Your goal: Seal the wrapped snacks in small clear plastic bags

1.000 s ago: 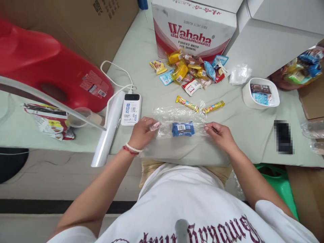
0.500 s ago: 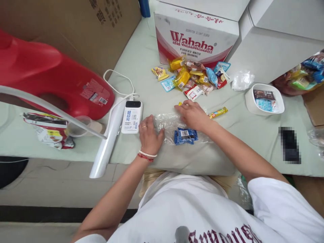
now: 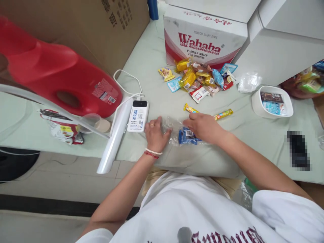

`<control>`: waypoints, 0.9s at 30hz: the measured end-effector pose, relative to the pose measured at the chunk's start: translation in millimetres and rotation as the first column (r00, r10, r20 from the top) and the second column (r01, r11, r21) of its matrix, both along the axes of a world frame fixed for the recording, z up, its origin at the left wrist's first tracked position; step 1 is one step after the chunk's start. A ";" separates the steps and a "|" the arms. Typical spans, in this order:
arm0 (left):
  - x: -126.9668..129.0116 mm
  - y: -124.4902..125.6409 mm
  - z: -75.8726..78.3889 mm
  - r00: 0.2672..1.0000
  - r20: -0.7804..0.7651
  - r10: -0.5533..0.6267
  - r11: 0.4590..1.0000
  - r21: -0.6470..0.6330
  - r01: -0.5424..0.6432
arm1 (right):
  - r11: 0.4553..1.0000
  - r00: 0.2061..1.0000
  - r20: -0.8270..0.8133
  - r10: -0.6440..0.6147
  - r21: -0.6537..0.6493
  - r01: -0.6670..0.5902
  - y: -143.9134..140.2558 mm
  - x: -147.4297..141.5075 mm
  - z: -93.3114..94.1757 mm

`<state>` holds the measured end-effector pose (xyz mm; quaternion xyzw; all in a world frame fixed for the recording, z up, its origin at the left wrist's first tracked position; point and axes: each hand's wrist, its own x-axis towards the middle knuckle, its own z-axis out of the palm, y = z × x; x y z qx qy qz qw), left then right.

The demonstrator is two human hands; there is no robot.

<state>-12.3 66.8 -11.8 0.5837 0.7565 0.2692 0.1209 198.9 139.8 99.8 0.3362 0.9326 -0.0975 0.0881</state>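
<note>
On the cloth-covered bench (image 3: 255, 145), the left hand (image 3: 155, 136), grip spread, seems to steady the clear plastic bag (image 3: 173, 125); the right hand (image 3: 205, 127) curls over the blue packet (image 3: 184, 136), in or on that bag, any pinch hidden; two yellow stick packets (image 3: 223, 114) lie beyond.

The left hand (image 3: 156, 137) lies palm down (fingers (image 3: 152, 127) spread), the right hand (image 3: 205, 128) arched.

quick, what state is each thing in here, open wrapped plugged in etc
clear bag: wrinkled, lying flat
blue packets: wrapped, partly covered
left hand: open, palm down
right hand: fingers bent, over the blue packets
yellow sticks: wrapped, one partly hidden
snacks: wrapped, heaped
tub: open, partly filled
power bank: plugged in, lying flat
foil pouch: crumpled, open or shut unclear
dark object: pixelated, state unclear
</note>
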 end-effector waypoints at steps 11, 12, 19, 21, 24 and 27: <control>-10.9 -24.0 48.6 0.827 0.562 0.022 1.000 -0.030 -0.006 | 0.997 0.969 -0.249 0.003 -0.080 -0.023 -71.0 39.4 -66.5; -3.6 -26.5 57.1 0.775 0.632 0.009 0.999 -0.044 0.025 | 0.997 0.957 -0.289 -0.009 -0.081 -0.015 -71.7 38.7 -70.1; 73.0 -8.3 65.4 0.790 0.542 -0.286 0.932 -0.032 0.360 | 0.994 0.838 -0.539 -0.087 -0.098 0.040 -80.1 36.6 -85.3; 84.1 -1.2 59.1 0.868 0.316 -0.383 0.902 -0.075 0.425 | 0.988 0.777 -0.621 -0.105 -0.157 0.008 -84.1 43.2 -85.0; 90.2 0.8 53.9 0.886 0.040 -0.462 0.876 -0.136 0.463 | 0.963 0.670 -0.692 -0.268 -0.183 0.196 -85.7 57.1 -83.8; 92.5 -2.6 50.8 0.896 -0.084 -0.437 0.894 -0.152 0.422 | 0.737 0.535 -0.652 -0.537 -0.053 0.674 -79.1 69.2 -86.1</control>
